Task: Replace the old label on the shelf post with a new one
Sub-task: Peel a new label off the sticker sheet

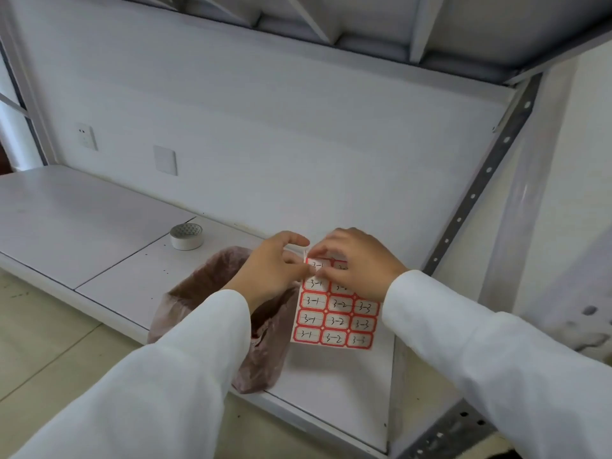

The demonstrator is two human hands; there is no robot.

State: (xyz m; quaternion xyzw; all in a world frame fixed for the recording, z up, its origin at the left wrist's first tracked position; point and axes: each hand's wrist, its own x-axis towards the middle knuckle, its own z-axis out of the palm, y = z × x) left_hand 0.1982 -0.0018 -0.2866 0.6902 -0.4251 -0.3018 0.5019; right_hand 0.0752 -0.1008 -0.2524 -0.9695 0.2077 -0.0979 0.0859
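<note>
Presently, both hands work at the top edge of a label sheet (334, 321), a thin card of red-bordered stickers handwritten 3-1, 3-2 and 3-3, held over the right end of the white shelf board (99, 207). The left hand (276, 270) has its fingers curled in at the sheet's upper left corner, pinching at the top 3-1 label (314, 266). The right hand (356, 260) lies over the upper right of the sheet, fingers bent down onto it and covering several labels; it appears to steady the sheet while the corner is worked.

Whether a sticker edge is already lifted cannot be told; the fingertips hide it.

Beside the sheet and partly under the left wrist stands a small bin lined with a pinkish plastic bag (212, 286). A roll of white tape (186, 236) rests further back on the board. The perforated grey shelf post (480, 183) rises at the right; no old label is visible on it.

Judgement: the sheet is light and limp and will buckle if held by one edge only. The sticker is thin, tacky and prone to curling on itself; it is best taken by one corner, between nail and thumb, and peeled slowly.
</note>
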